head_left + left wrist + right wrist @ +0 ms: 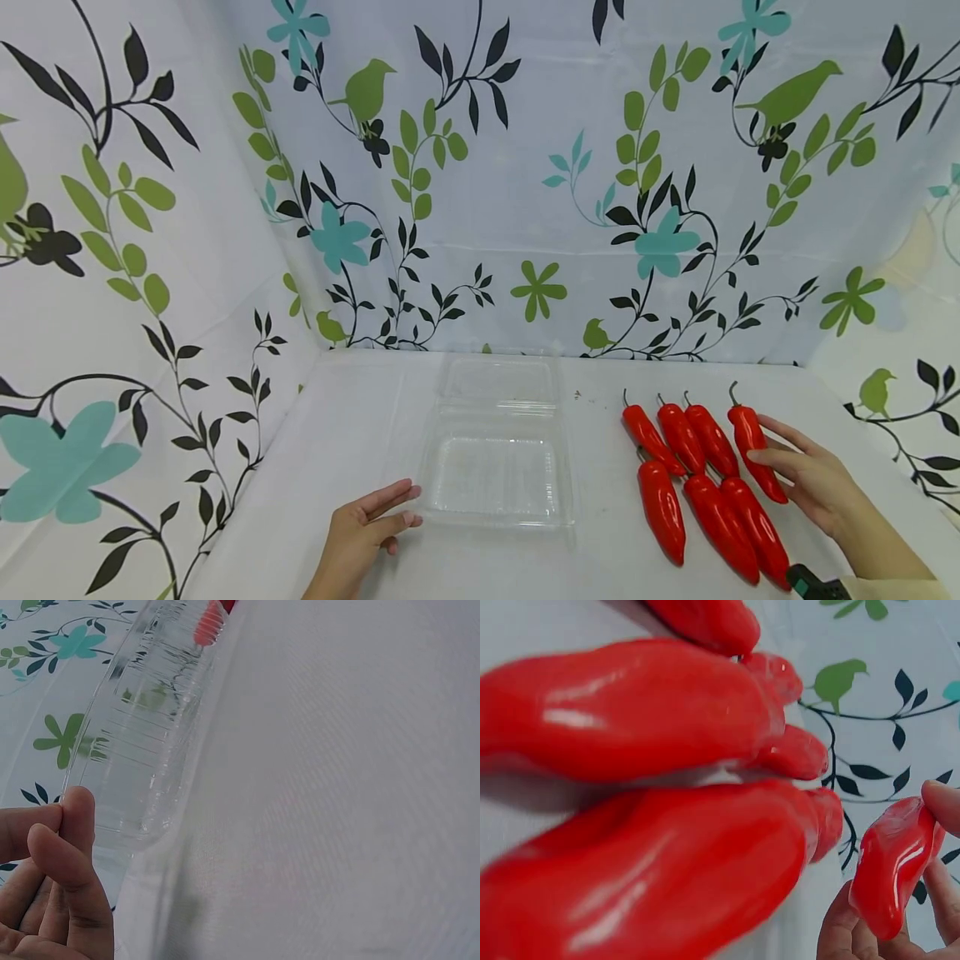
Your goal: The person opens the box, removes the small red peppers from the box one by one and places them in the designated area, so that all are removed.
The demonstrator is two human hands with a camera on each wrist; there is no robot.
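Clear plastic clamshell box (495,527) lies unfolded on the white table, its lid (498,379) laid back toward the wall. At its near left corner is my left hand (367,529), fingers extended; in the left wrist view those fingers (79,806) overlap the rim of the box (94,727). On the right, my right hand (810,475) holds a glossy red chili pepper (756,446) between thumb and fingers. The right wrist view shows this pepper (892,862) tip-first in the hand. Several similar peppers (723,525) lie just left of it in two rough rows.
A white cloth-covered table (360,400) spreads under everything. Patterned curtains (480,208) with leaves, birds and flowers stand behind and on both sides. A dark green-and-black wrist device (813,583) shows at the right sleeve (892,588).
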